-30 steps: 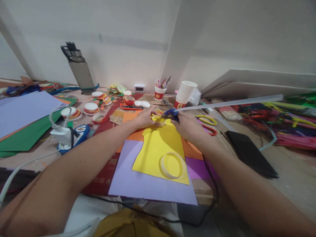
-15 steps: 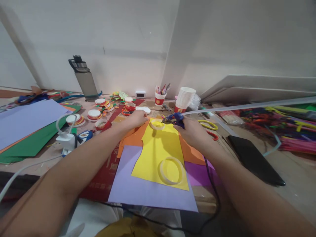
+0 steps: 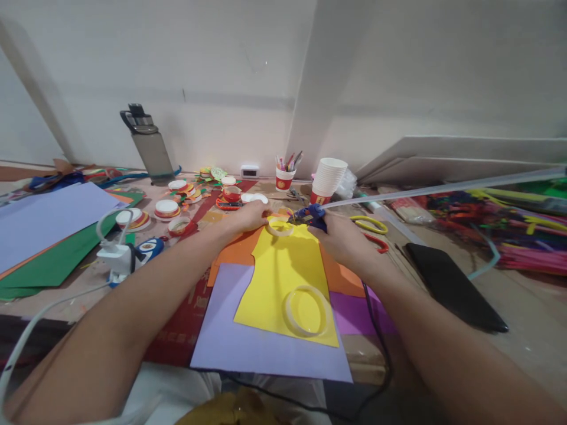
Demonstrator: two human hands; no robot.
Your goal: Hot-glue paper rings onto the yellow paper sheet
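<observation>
A blue hot glue gun (image 3: 313, 216) is gripped in my right hand (image 3: 332, 229), with a long translucent glue stick (image 3: 443, 186) running out of its back to the right. Its nozzle points left, close to a pale ring (image 3: 280, 226) at the top of a yellow sheet (image 3: 290, 265). My left hand (image 3: 254, 215) is closed beside that ring, fingers pinched; what lies between them is too small to make out. Lower on the yellow sheet rests a second pale ring (image 3: 307, 311). Lilac (image 3: 248, 348) and orange sheets (image 3: 237, 254) lie beneath.
Layered round paper pieces (image 3: 167, 209) and a water bottle (image 3: 151, 150) stand left. Behind are a pen cup (image 3: 284, 177) and stacked paper cups (image 3: 328, 180). Yellow-handled scissors (image 3: 368, 225), a black phone-like slab (image 3: 454, 286) and pipe cleaners (image 3: 527, 230) are right. A black cord (image 3: 384, 348) hangs over the front edge.
The view has shifted slightly. Both hands stay near the upper ring, and the glue gun's nozzle remains close to it. Both rings stay on the yellow sheet.
</observation>
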